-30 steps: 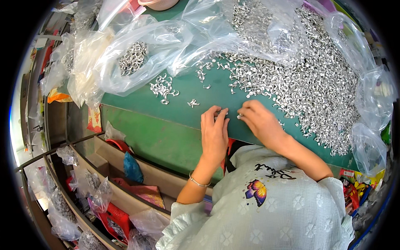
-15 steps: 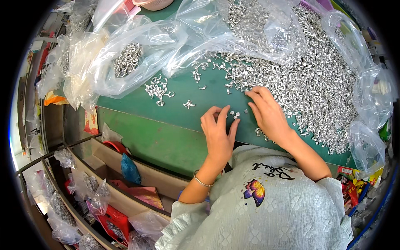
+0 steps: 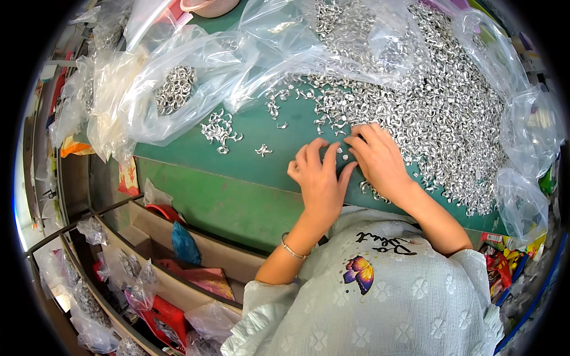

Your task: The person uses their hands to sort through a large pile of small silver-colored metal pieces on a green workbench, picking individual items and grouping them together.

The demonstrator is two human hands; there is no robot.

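Note:
My left hand (image 3: 320, 172) rests over the green tabletop, its thumb and index finger spread around a few small silver metal pieces (image 3: 344, 156). Nothing shows in its grip. Just to the right, my right hand (image 3: 379, 159) lies at the edge of a large heap of curved silver metal parts (image 3: 439, 113). Its fingers are bent and apart, with the tips close to the same small pieces and no part visibly held. A few curved parts (image 3: 373, 191) lie under its wrist side.
Left of my hands lie a small pile of curved parts (image 3: 221, 129) and a little cluster (image 3: 263, 150). Clear plastic bags (image 3: 237, 71) cover the back, one holding silver rings (image 3: 175, 90). A pink bowl (image 3: 209, 7) stands behind. Open drawers (image 3: 178, 237) hold bags at lower left.
My left hand has moved right and up, closer to my right hand, around the small pieces. My right hand has shifted only slightly. The whole view has drifted a little.

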